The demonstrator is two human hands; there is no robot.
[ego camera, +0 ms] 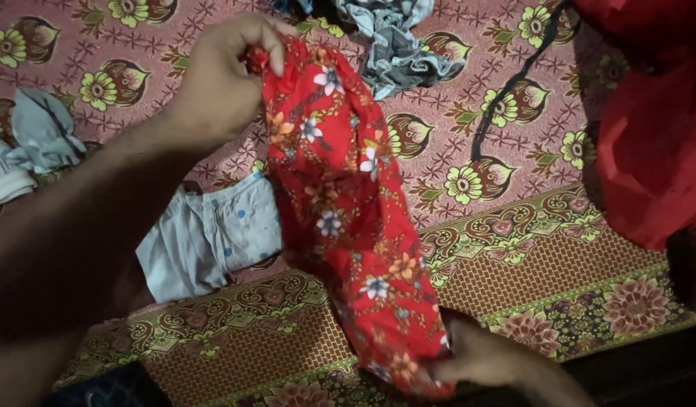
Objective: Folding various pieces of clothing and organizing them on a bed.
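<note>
Over the patterned bedsheet (514, 249), I hold a red floral cloth (348, 218) stretched between my two hands. My left hand (220, 75) is up at the far end, thumb and fingers (269, 38) pinched shut on the cloth's top edge. My right hand (483, 354) is at the near end, low in the frame, its fingers closed on the bottom hem. The cloth hangs slanted from far left to near right, bunched and wrinkled along its length. Just left of it, a pale blue dotted garment (212, 241) lies crumpled on the sheet, partly under the cloth. A grey garment (397, 41) lies at the far edge, another pale one (32, 143) at far left. A red fabric (649, 136) fills the right side.
</note>
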